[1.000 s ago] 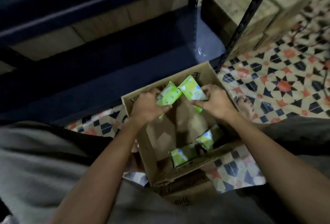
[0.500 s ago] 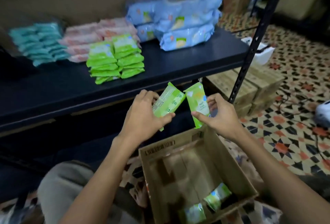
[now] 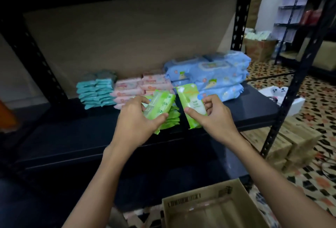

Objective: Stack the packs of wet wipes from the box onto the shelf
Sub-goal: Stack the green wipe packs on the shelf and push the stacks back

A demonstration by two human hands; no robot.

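My left hand (image 3: 135, 118) grips a green pack of wet wipes (image 3: 161, 106), held tilted over the dark shelf (image 3: 72, 136). My right hand (image 3: 211, 115) pinches a second green pack (image 3: 190, 102) held nearly upright beside the first. Behind and under the two packs, a stack of green packs (image 3: 172, 118) lies on the shelf, mostly hidden by my hands. The open cardboard box (image 3: 181, 204) stands on the floor below, at the bottom edge of the view; its inside is largely cut off.
On the shelf stand teal packs (image 3: 96, 89), pink packs (image 3: 131, 87) and large blue packs (image 3: 214, 75). A black upright post (image 3: 294, 85) rises at the right. Cardboard cartons (image 3: 291, 146) sit on the patterned tile floor; a white tub (image 3: 287, 98) lies beyond.
Both hands rose from the box with one green pack each and now hold them over the shelf by the green stack. The view has tilted up from the box to the shelf.
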